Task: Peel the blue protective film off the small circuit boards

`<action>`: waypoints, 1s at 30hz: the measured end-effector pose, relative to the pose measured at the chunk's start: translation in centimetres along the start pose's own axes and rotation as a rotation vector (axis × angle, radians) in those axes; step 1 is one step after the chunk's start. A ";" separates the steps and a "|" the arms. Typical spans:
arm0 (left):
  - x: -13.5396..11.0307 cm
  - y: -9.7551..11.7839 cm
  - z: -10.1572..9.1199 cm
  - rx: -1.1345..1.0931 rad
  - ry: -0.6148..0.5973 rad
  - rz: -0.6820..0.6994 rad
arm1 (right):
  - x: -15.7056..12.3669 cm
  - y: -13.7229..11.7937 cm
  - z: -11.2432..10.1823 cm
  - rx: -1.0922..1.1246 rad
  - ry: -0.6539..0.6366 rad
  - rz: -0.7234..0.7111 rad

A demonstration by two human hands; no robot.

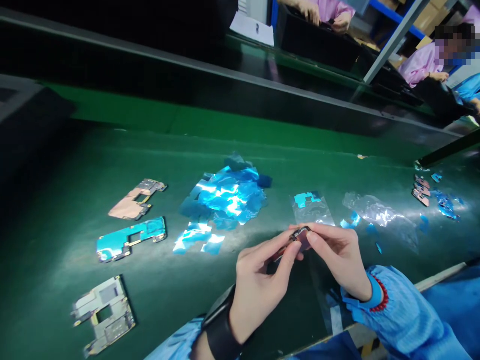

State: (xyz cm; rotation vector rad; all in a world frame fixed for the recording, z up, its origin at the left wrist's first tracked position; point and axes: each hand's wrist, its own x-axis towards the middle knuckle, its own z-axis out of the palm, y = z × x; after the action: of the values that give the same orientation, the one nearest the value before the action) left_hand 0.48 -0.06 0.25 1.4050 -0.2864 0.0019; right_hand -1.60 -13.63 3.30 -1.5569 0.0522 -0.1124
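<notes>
My left hand (262,280) and my right hand (339,257) meet above the green belt (262,145), both pinching a small circuit board (298,236) held edge-on between the fingertips. A black band sits on my left wrist and a red bead bracelet on my right. Just beyond the hands lies a clear film sheet with a blue sticker (311,205). A heap of peeled blue film pieces (225,197) lies to the left of it.
Three boards lie at left: a copper one (135,200), a blue-filmed one (129,239) and a bare metal one (103,315). Crumpled clear plastic (378,215) and more boards (422,190) lie at right. Other people in pink (422,62) work across the line.
</notes>
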 end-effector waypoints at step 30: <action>1.4 1.3 -0.7 -0.200 0.012 -0.231 | 0.0 1.2 -1.0 0.052 0.130 0.172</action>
State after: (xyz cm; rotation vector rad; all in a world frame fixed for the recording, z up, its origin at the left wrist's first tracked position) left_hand 1.79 0.59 1.73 1.2320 -0.1095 -0.2033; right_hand -1.64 -14.59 2.11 -1.4852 0.2826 -0.0784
